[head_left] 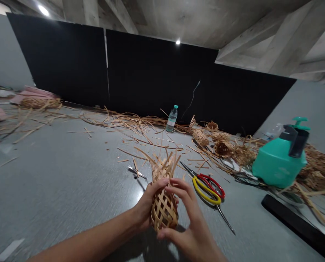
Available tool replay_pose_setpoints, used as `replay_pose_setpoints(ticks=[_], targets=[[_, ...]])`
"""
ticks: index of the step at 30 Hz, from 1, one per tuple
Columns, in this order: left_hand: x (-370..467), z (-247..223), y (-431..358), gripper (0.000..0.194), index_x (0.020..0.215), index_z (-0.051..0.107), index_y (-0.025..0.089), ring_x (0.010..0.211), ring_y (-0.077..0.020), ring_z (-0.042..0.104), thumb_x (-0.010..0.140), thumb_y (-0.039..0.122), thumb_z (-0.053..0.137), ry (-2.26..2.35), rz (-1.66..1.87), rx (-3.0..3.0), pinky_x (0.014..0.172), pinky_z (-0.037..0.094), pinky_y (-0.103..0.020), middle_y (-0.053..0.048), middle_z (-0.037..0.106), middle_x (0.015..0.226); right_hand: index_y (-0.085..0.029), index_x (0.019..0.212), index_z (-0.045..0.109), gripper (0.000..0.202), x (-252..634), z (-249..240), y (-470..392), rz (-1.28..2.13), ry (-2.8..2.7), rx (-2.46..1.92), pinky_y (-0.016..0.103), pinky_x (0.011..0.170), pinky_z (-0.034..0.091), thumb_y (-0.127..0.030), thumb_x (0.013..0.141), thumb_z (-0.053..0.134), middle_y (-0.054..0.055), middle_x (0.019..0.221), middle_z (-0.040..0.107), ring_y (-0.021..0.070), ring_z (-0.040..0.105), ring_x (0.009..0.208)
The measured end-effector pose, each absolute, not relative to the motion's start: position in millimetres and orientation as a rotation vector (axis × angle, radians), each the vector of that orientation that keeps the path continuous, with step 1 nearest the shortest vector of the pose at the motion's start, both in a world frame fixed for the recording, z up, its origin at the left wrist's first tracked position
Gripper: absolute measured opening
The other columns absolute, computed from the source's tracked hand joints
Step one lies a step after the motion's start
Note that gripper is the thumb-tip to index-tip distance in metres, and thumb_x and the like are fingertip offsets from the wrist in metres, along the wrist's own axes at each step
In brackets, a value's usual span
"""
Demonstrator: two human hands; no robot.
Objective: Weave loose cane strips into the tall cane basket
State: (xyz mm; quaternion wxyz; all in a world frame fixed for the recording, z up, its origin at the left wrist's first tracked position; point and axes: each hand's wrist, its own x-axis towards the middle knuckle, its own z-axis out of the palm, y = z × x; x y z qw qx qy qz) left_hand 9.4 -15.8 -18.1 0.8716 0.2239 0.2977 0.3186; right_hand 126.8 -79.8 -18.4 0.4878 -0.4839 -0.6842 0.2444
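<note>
A small woven basket of pale flat strips is held low in the middle of the view. Its body is an open lattice, and loose strip ends fan out at its far end. My left hand is wrapped round its left side, thumb lying across the top. On the other side my right hand is curved about the basket, fingertips at its upper part and thumb at the near end. Close by on the right lie scissors with one red and one yellow handle. A thin pointed metal tool shows beside their handles.
A small metal tool lies left of the basket. Cut strips litter the table's back, near a water bottle and several woven baskets. At right stand a green spray bottle and a long black object.
</note>
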Motion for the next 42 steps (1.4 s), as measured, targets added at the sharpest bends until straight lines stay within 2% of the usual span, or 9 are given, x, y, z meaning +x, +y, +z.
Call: replay_pose_setpoints(ticks=[2, 4, 9, 12, 17, 25, 34, 37, 42], targets=[[7.5, -17.8, -14.5, 0.024, 0.072, 0.061, 0.011, 0.046, -0.0142, 0.059, 0.068, 0.034, 0.057, 0.602, 0.64, 0.451, 0.046, 0.047, -0.023, -0.004, 0.063, 0.052, -0.027, 0.107, 0.051, 0.051, 136.9, -18.6, -73.5, 0.665, -1.495, -1.2, 0.041, 0.089, 0.04, -0.036, 0.061, 0.071, 0.007, 0.118, 0.048, 0.0276, 0.046, 0.109], [6.0, -18.1, -12.0, 0.022, 0.073, 0.062, 0.01, 0.046, -0.0133, 0.058, 0.066, 0.031, 0.058, 0.576, 0.643, 0.46, 0.048, 0.047, -0.023, -0.003, 0.063, 0.053, -0.023, 0.097, 0.055, 0.031, 146.8, -18.7, -64.2, 0.742, -1.197, -1.284, 0.037, 0.073, 0.047, -0.042, 0.072, 0.059, 0.008, 0.099, 0.058, 0.0222, 0.057, 0.084], [7.8, -18.2, -3.9, 0.026, 0.08, 0.061, 0.007, 0.054, -0.016, 0.062, 0.06, 0.024, 0.06, 0.48, 0.58, 0.596, 0.052, 0.047, -0.023, -0.008, 0.066, 0.062, -0.02, 0.073, 0.059, 0.021, 149.9, -15.4, -45.1, 0.954, -1.007, -1.197, 0.025, 0.051, 0.043, -0.04, 0.068, 0.064, 0.0, 0.065, 0.058, 0.0133, 0.052, 0.056], [10.1, -16.1, -1.6, 0.037, 0.094, 0.055, 0.013, 0.06, -0.0183, 0.064, 0.06, 0.022, 0.065, 0.496, 0.68, 0.671, 0.058, 0.049, -0.028, -0.006, 0.067, 0.072, -0.018, 0.066, 0.059, 0.021, 142.5, -12.5, -42.4, 0.961, -1.005, -1.182, 0.023, 0.047, 0.043, -0.036, 0.064, 0.069, -0.003, 0.056, 0.056, 0.0114, 0.05, 0.049], [11.0, -14.6, -2.3, 0.051, 0.096, 0.047, 0.017, 0.057, -0.0151, 0.063, 0.054, 0.018, 0.076, 0.688, 0.829, 0.774, 0.057, 0.049, -0.025, -0.002, 0.066, 0.074, -0.017, 0.064, 0.059, 0.021, 135.6, -12.2, -41.9, 0.962, -1.023, -1.18, 0.024, 0.048, 0.046, -0.035, 0.062, 0.07, -0.003, 0.055, 0.057, 0.0126, 0.054, 0.049], [8.3, -16.0, 2.1, 0.042, 0.082, 0.06, 0.01, 0.061, -0.0157, 0.064, 0.058, 0.042, 0.072, 0.496, 0.653, 0.759, 0.055, 0.048, -0.021, -0.007, 0.067, 0.065, -0.017, 0.072, 0.063, 0.018, 145.0, -10.7, -45.3, 0.906, -1.167, -1.121, 0.023, 0.054, 0.047, -0.035, 0.075, 0.06, 0.0, 0.063, 0.061, 0.012, 0.056, 0.056], [11.8, -20.0, -2.3, 0.028, 0.078, 0.057, 0.012, 0.045, -0.0117, 0.056, 0.068, 0.038, 0.061, 0.661, 0.728, 0.828, 0.049, 0.047, -0.023, -0.003, 0.063, 0.056, -0.02, 0.08, 0.063, 0.012, 146.6, -17.0, -50.8, 1.02, -1.16, -1.033, 0.022, 0.057, 0.05, -0.026, 0.07, 0.066, -0.001, 0.069, 0.063, 0.012, 0.059, 0.061], [11.6, -22.5, -2.4, 0.03, 0.084, 0.055, 0.012, 0.046, -0.0119, 0.056, 0.065, 0.034, 0.063, 0.715, 0.756, 0.858, 0.048, 0.045, -0.022, -0.002, 0.062, 0.058, -0.02, 0.084, 0.062, 0.017, 145.6, -19.0, -53.4, 1.034, -1.202, -1.03, 0.025, 0.066, 0.05, -0.026, 0.069, 0.068, 0.002, 0.081, 0.064, 0.0153, 0.062, 0.073], [9.3, -23.4, -3.9, 0.031, 0.089, 0.053, 0.013, 0.056, -0.0137, 0.058, 0.064, 0.027, 0.065, 0.681, 0.745, 0.869, 0.054, 0.046, -0.024, -0.004, 0.063, 0.069, -0.019, 0.082, 0.057, 0.02, 143.6, -22.2, -54.8, 0.958, -1.134, -1.151, 0.025, 0.061, 0.05, -0.027, 0.067, 0.069, 0.001, 0.074, 0.064, 0.0159, 0.061, 0.069]])
